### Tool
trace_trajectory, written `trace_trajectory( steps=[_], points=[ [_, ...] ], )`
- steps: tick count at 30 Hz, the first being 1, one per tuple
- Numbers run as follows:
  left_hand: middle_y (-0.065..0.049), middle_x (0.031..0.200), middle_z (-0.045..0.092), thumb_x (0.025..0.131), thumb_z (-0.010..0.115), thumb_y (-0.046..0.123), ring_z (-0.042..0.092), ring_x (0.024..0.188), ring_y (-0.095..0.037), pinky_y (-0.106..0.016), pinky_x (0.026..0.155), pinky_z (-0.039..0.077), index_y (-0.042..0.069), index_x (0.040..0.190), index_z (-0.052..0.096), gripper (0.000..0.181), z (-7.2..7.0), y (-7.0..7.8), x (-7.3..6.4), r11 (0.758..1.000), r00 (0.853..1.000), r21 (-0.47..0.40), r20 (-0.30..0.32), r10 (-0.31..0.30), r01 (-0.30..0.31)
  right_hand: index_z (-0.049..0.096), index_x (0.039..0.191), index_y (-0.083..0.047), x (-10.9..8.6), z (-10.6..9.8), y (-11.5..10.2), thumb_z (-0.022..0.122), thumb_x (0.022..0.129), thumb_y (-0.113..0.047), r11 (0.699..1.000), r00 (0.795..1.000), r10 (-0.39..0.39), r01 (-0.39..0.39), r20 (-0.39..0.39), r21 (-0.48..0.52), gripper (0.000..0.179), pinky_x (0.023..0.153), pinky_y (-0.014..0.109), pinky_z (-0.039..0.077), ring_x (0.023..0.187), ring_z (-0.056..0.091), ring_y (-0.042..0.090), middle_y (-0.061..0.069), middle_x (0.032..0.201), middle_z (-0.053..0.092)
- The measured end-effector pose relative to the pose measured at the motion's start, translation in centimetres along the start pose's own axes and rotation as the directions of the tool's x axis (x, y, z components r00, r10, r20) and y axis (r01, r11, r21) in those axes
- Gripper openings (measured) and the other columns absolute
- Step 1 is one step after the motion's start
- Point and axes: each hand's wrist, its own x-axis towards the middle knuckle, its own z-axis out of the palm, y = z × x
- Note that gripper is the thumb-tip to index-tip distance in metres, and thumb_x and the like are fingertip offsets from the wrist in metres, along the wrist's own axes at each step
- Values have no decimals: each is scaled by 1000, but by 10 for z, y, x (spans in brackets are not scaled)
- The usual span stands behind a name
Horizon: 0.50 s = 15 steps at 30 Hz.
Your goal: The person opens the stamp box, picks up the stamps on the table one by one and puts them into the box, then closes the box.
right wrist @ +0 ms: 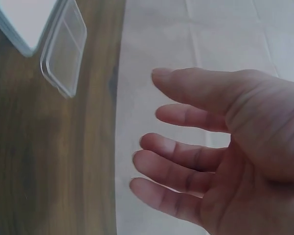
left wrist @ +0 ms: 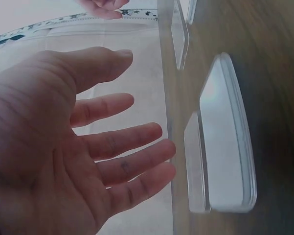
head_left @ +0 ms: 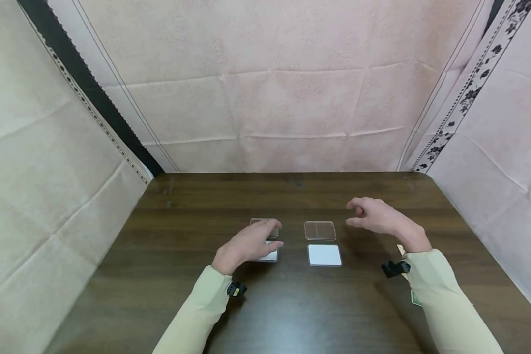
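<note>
My left hand hovers over the left pair of flat items, fingers extended and gripping nothing. Under it, partly hidden, lie a shallow clear plastic case or lid and a rounded white-topped box. To the right, a second clear plastic piece lies on the table behind another white-topped box. My right hand hangs in the air right of that clear piece, touching nothing, its fingers loosely bent and apart in the right wrist view.
A dark wooden table carries everything. Partly hidden by my right sleeve are a green-edged paper or card and a pale piece. Pale cloth hangs behind the table and along both sides.
</note>
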Motion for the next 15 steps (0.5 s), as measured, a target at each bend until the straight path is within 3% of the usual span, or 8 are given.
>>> trace_trajectory(
  steps=[10, 15],
  points=[
    [-5, 137, 58, 96, 60, 41, 60, 114, -17, -36, 99, 50, 16, 137, 49, 49, 8, 11, 7, 1000, 1000, 2, -2, 22, -22, 59, 124, -7, -11, -13, 26, 70, 90, -30, 999, 998, 48, -49, 35, 18, 42, 69, 34, 45, 79, 56, 18, 6, 94, 61],
    [-5, 136, 58, 96, 60, 41, 60, 112, -16, -35, 97, 50, 16, 137, 49, 49, 11, 14, 9, 1000, 1000, 6, -6, 27, -27, 60, 122, -6, -18, -17, 39, 69, 90, -30, 996, 997, 81, -81, 16, 34, 40, 66, 32, 43, 75, 54, 16, 4, 90, 63]
  ],
)
